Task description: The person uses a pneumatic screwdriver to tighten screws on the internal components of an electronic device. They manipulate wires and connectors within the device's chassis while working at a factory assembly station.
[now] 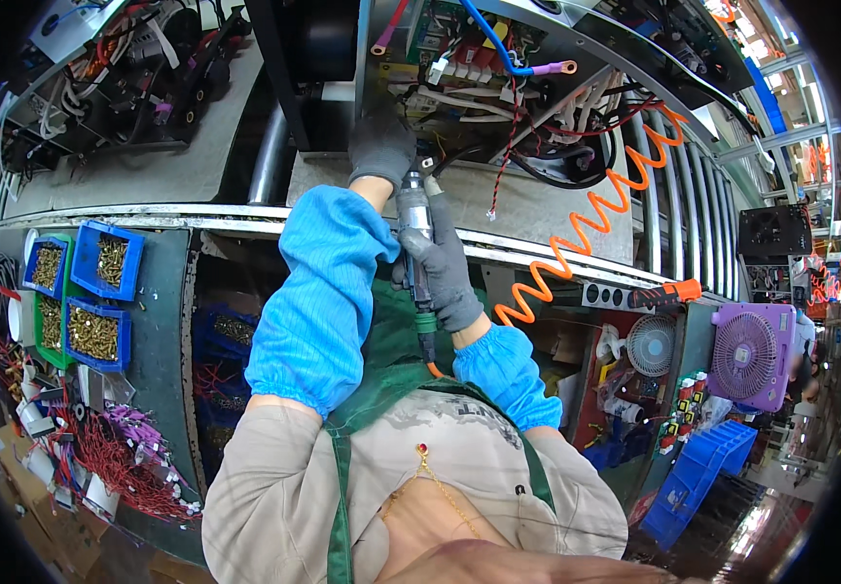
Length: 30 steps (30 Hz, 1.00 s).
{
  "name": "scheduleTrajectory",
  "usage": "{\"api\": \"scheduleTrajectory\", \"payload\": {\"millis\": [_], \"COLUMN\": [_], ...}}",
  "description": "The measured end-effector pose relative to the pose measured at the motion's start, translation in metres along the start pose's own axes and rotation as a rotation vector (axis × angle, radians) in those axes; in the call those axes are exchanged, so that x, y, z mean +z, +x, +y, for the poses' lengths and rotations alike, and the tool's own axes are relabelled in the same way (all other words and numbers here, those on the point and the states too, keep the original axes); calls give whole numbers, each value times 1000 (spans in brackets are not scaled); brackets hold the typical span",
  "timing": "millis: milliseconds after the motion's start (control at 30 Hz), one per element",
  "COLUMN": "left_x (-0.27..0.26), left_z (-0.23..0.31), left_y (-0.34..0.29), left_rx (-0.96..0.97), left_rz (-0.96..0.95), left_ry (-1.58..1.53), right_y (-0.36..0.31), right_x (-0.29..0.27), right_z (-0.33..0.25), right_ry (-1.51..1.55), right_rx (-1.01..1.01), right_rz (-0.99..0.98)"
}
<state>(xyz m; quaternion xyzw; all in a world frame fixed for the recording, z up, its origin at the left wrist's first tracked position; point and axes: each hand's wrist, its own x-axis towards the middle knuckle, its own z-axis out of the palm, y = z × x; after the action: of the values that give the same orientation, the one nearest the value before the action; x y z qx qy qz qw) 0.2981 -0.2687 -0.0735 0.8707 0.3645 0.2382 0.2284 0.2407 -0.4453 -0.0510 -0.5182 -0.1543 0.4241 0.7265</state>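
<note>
My right hand [445,268], in a grey glove, is closed around a slim silver air screwdriver [416,219]. The tool's tip points away from me toward the front edge of an open metal chassis [561,92], and an orange hose [434,369] leaves its lower end. My left hand [381,146], in a dark glove, reaches to the chassis edge beside the tool's tip. Its fingertips are lost among dark parts and wires, so what they touch is hidden. Inside the chassis are white wires [469,105], a blue cable [494,39] with a ring terminal, and a twisted red-black wire [510,151].
A coiled orange air hose [586,229] crosses the roller conveyor [688,209] at right. Blue bins [109,261] of brass screws stand at left, above bundled red wires [114,457]. An orange-black power tool [665,294], a purple fan [753,355] and a blue crate [697,482] are at right.
</note>
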Motion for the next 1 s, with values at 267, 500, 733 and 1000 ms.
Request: {"api": "scheduleTrajectory", "payload": {"millis": [267,500,733,1000], "left_x": [-16,-10,-2,-2], "left_z": [-40,-55,-45,-33], "left_y": [-53,-84,-73,-71], "left_rx": [-194,-782,-877,-779], "left_rz": [-210,-419,-491,-341], "left_ry": [-1096,-1760,-1746,-1438], "right_y": [-44,-76,-83,-87], "right_x": [-28,-60,-63,-60], "right_z": [-17,7,-1,-10], "right_ry": [8,111,149,78], "right_rx": [130,231,272,264], "right_rz": [-82,-125,-112,-51]}}
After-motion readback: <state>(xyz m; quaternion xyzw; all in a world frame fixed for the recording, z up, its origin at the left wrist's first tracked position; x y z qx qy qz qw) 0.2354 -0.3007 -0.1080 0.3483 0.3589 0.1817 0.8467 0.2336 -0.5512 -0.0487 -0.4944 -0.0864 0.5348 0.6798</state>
